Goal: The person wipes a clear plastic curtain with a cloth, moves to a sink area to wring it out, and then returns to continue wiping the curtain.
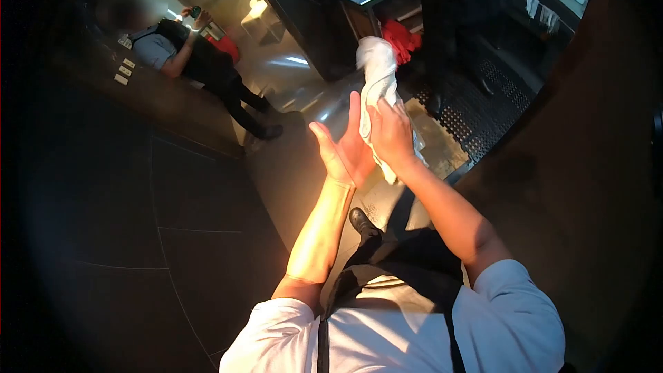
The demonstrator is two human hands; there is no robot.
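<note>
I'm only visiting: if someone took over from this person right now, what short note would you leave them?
The right hand is shut on the white cloth, held up in front of the body.
The left hand is open, fingers spread, palm beside the cloth; contact is unclear.
The cloth is bunched above the right hand, with a tail hanging below it.
A red cloth lies beyond; a person stands at the far left.
Done: the cloth is in hand, off any surface.
Left: it is not set down anywhere.

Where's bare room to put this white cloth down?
Bare glossy floor lies left of your open left hand, bordered by the dark tiled wall. Crowded ahead: a person's legs and red fabric bundle by the black perforated mat, behind the white crumpled cloth in your right hand.
</note>
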